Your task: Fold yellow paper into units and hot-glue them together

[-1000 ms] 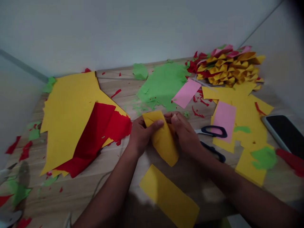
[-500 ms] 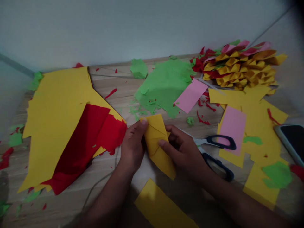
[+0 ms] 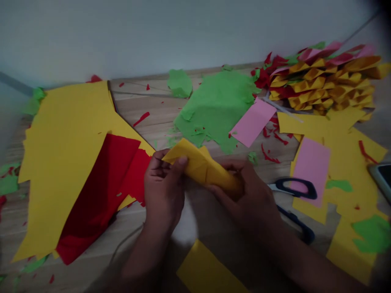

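Observation:
A folded piece of yellow paper (image 3: 198, 165) is held between both hands, with crease lines across its face. My left hand (image 3: 165, 187) pinches its upper left corner, thumb on top and fingers behind. My right hand (image 3: 247, 191) is wrapped round its lower right end, which curves and is partly covered by the fingers. Below the hands lies a yellow paper rectangle (image 3: 210, 270), cut off by the frame's bottom edge. Scissors (image 3: 296, 189) with dark handles lie just right of my right hand, their blades hidden behind it.
Large yellow sheets (image 3: 70, 134) with a folded red sheet (image 3: 97, 199) on them lie left. Torn green paper (image 3: 216, 106) is at the back. Pink rectangles (image 3: 253, 122), yellow sheets (image 3: 339, 126), a bundle of folded paper pieces (image 3: 324, 85) and a phone (image 3: 381, 177) are right.
The folded yellow paper has turned from nearly upright to slanting down to the right. My right hand has shifted from its face to its lower right end. The surroundings on the right have shifted rightward in view.

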The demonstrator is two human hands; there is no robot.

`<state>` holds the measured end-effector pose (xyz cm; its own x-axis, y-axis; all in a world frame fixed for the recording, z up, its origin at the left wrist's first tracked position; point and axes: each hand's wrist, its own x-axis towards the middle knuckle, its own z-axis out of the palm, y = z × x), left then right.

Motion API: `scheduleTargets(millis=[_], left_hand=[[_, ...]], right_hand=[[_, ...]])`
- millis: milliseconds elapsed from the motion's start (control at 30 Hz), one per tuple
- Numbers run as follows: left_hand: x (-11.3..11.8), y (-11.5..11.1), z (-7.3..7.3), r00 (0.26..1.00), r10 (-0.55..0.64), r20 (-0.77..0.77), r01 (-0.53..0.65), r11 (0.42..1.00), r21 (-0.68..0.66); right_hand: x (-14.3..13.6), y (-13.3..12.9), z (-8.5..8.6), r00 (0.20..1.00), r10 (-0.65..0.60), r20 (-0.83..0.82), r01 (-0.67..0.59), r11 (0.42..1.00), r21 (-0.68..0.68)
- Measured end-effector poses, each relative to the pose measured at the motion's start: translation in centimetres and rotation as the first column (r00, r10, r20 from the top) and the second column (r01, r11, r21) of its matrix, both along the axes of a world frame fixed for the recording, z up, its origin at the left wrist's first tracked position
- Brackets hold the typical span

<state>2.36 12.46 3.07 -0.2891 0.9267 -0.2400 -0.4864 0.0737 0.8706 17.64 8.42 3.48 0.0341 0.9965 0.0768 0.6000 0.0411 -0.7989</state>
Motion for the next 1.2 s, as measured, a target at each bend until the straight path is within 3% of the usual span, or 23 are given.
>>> scheduleTargets(millis=[100,233,400,500,600,700,900,1200], left_hand=[[-0.1,0.0,0.4,0.998,-0.043,0.044,0.044,0.999,-0.022],[-0.1,-0.2,0.7,0.991,-0.062,0.119,0.066,0.997,-0.028],[0.3,-0.5,0.8,0.941,-0.300,0.155,0.305,0.952,-0.010],[0.5,-0.5,0.5,0.965,-0.236,0.113,0.238,0.971,0.002],[0.4,-0.2,0.3,0.987,-0.105,0.119,0.108,0.994,-0.021],[0.2,0.0,0.3,0.990,-0.063,0.125,0.066,0.998,-0.019],[0.1,0.1,0.5,0.994,-0.059,0.095,0.062,0.998,-0.023],[1.0,-0.5,0.1,0.975,-0.191,0.118,0.188,0.981,0.036]], right_hand=[[0.2,0.0,0.5,0.985,0.105,0.140,-0.116,0.991,0.070],[0.3,0.1,0.4,0.968,0.202,0.149,-0.212,0.976,0.055],[-0.2,-0.3,0.2,0.971,0.218,0.096,-0.225,0.972,0.064],[-0.5,-0.5,0.3,0.973,0.211,0.092,-0.214,0.977,0.017],[-0.5,-0.7,0.3,0.961,0.176,0.213,-0.183,0.983,0.012],[-0.4,-0.9,0.1,0.941,0.162,0.298,-0.185,0.982,0.048],[-0.4,-1.3,0.4,0.950,0.207,0.234,-0.215,0.977,0.011],[-0.2,-0.7,-0.2,0.956,0.201,0.212,-0.205,0.979,-0.003]])
